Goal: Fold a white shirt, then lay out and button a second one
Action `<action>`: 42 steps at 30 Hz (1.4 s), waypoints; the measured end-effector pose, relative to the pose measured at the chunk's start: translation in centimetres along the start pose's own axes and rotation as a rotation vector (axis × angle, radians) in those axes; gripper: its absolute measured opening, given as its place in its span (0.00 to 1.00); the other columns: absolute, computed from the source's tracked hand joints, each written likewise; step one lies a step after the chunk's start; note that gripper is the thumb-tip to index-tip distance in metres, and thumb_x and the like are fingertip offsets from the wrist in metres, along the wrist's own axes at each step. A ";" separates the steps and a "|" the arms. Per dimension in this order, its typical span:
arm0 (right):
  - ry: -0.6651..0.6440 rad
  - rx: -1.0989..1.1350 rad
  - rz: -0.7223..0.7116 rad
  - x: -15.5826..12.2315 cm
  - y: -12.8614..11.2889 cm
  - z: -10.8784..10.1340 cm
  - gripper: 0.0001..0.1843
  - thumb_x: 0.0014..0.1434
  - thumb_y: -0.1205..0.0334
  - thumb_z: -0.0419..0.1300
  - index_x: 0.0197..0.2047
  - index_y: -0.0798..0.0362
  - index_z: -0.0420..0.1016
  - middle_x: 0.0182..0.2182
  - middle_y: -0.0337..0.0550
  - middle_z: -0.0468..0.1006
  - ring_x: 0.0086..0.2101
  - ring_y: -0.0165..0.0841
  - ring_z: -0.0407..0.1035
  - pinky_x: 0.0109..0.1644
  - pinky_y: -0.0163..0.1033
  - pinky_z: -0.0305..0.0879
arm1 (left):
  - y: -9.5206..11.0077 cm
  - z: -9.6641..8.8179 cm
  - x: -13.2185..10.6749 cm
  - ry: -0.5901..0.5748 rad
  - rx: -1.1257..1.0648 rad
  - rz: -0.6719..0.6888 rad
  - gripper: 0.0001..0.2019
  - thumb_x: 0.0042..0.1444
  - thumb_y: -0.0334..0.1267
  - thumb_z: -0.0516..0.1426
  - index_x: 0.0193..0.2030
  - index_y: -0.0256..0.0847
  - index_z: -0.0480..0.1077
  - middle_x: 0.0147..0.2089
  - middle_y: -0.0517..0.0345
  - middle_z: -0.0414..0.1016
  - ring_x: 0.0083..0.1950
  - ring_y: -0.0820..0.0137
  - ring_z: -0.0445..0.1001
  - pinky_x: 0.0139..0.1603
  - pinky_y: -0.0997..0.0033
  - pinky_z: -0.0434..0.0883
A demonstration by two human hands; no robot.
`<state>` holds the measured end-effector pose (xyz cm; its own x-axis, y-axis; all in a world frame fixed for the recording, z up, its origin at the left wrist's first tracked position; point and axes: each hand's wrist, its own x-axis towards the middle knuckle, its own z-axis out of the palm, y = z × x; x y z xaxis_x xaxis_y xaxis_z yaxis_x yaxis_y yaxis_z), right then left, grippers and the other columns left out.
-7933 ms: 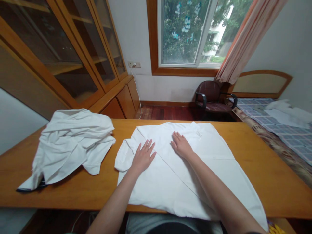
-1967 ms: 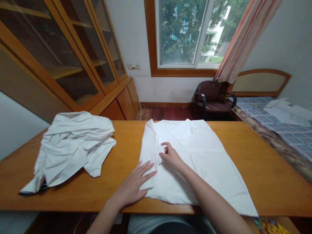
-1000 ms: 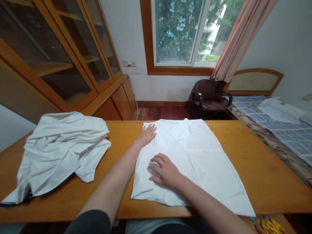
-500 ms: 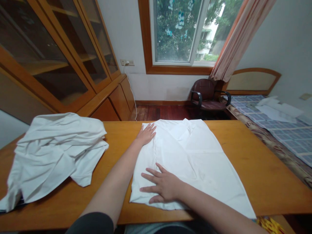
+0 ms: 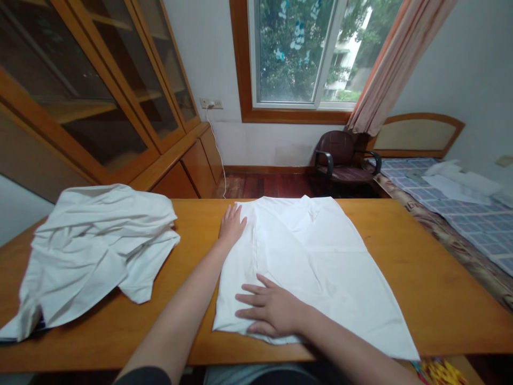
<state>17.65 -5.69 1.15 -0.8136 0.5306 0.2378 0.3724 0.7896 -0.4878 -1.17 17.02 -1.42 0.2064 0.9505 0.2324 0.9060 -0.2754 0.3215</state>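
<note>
A folded white cloth garment (image 5: 296,251) lies spread on the wooden table (image 5: 401,251) in front of me, with creases near its far edge and down its left part. My left hand (image 5: 233,222) rests at its far left corner, fingers stretched forward along the edge. Nearer to me, my right hand (image 5: 272,310) lies flat on the lower left part, its fingers spread and pointing left. Neither hand grips anything.
A rumpled pile of white cloth (image 5: 100,246) sits on the table's left side. Beyond stand a glass-door cabinet (image 5: 100,96), an armchair (image 5: 340,155) below the window, and a bed (image 5: 452,198) on the right. Something yellow and red (image 5: 438,371) shows below the near edge.
My left hand has slid left towards the garment's far left edge. My right hand has shifted slightly to the right, still flat on the cloth.
</note>
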 end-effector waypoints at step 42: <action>0.341 -0.207 0.507 -9.7 9.1 -4.8 0.20 0.67 0.61 0.54 0.60 0.46 0.74 0.65 0.46 0.67 0.65 0.44 0.60 0.68 0.59 0.58 | 1.2 -15.0 -7.5 -0.161 -0.141 0.102 0.30 0.53 0.33 0.51 0.66 0.40 0.64 0.57 0.51 0.75 0.55 0.57 0.75 0.60 0.57 0.70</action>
<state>31.08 -2.14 -1.54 -0.3393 0.8948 0.2901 0.7794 0.4401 -0.4460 -7.12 7.42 10.99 0.3604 0.9244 0.1248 0.8192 -0.3777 0.4316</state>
